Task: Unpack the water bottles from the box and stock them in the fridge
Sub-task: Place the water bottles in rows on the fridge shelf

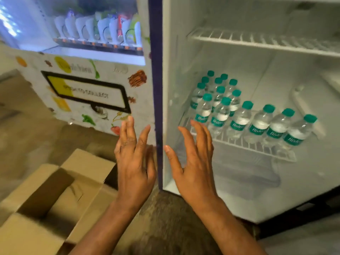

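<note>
Left hand point(133, 159) and right hand point(193, 162) are hovering apart, fingers spread, holding nothing, in front of the open fridge point(239, 57). Water bottles point(237, 118) are standing on its lower wire shelf point(239, 144); the cardboard box point(55, 196) is sitting open on the floor at left.

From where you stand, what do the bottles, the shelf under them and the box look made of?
Bottles: likely clear, glossy plastic; you can see through them. Shelf: thin white bars in a grid, probably coated metal wire. Box: matte brown cardboard, its flaps folded open.
</note>
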